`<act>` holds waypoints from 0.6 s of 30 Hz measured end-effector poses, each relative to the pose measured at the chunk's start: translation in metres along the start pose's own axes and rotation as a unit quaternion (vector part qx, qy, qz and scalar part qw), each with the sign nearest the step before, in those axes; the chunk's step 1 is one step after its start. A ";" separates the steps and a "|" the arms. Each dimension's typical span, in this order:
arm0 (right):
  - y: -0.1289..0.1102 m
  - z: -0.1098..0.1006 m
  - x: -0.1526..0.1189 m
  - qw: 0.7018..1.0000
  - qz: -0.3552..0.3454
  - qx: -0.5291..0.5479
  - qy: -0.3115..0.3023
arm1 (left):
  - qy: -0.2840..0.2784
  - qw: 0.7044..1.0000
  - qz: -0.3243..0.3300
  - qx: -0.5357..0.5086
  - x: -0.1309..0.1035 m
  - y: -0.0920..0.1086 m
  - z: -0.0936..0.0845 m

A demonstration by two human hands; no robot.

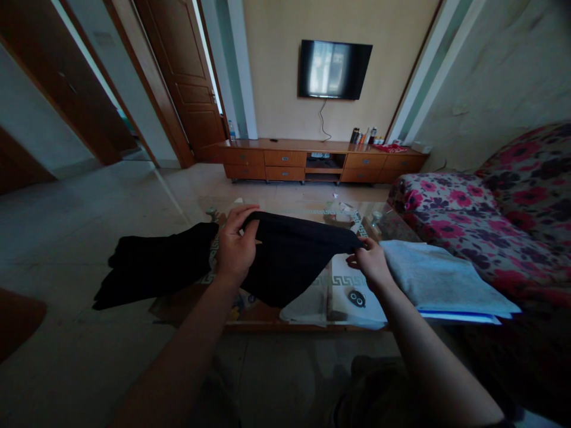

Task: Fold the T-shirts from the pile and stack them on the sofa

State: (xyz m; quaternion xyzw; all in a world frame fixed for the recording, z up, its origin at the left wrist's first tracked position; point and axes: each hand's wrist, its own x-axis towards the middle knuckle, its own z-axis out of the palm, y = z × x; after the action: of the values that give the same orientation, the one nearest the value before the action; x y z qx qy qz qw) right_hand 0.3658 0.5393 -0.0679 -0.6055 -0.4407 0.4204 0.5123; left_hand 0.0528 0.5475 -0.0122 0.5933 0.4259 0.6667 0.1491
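A black cloth (289,255) hangs stretched between my two hands above a glass-topped table. My left hand (237,241) pinches its upper left corner between thumb and fingers. At the right end, my right hand (369,260) grips the other corner, and the cloth's lower edge droops to a point in the middle. Another dark cloth (156,261) lies to the left, reaching past the table's edge. Folded light-blue cloths (441,279) are stacked at the right, next to my right forearm.
Below the held cloth, the glass table (312,300) shows white items, one with a dark round-eyed figure (357,298). A floral sofa (468,226) stands at the right. Beyond are a wooden cabinet (285,159) with bottles and a wall-mounted television (334,69).
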 end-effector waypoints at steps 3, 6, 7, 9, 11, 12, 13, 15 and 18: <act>0.000 0.006 -0.004 0.980 0.128 0.131 -0.076 | -0.002 1.000 -0.015 0.013 0.004 0.001 -0.005; -0.004 0.007 -0.008 0.969 0.119 0.166 -0.137 | -0.009 0.996 -0.079 -0.041 0.009 -0.002 -0.008; -0.005 0.006 -0.009 0.970 0.108 0.159 -0.150 | -0.012 0.990 -0.115 -0.076 0.010 -0.004 -0.009; -0.006 0.002 -0.008 0.974 0.088 0.132 -0.162 | -0.018 0.968 -0.191 -0.160 0.012 -0.012 -0.010; -0.004 -0.003 -0.006 0.986 0.043 0.071 -0.144 | -0.022 0.940 -0.252 -0.228 0.012 -0.023 -0.010; -0.002 -0.007 -0.004 0.992 0.000 0.018 -0.125 | -0.024 0.928 -0.275 -0.250 0.011 -0.028 -0.010; 0.000 -0.011 -0.002 0.992 -0.055 -0.049 -0.103 | -0.023 0.919 -0.293 -0.262 0.009 -0.033 -0.009; 0.005 -0.019 0.001 0.963 -0.171 -0.200 -0.061 | -0.010 0.909 -0.317 -0.269 0.006 -0.043 -0.007; 0.016 -0.028 0.007 0.897 -0.270 -0.348 -0.024 | 0.022 0.909 -0.322 -0.262 0.003 -0.052 -0.003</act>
State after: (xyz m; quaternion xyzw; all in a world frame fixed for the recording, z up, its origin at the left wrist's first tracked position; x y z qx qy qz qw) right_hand 0.3963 0.5374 -0.0803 -0.5927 -0.7177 0.0996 0.3517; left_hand 0.0339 0.5792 -0.0489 0.3484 0.4068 0.6832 0.4963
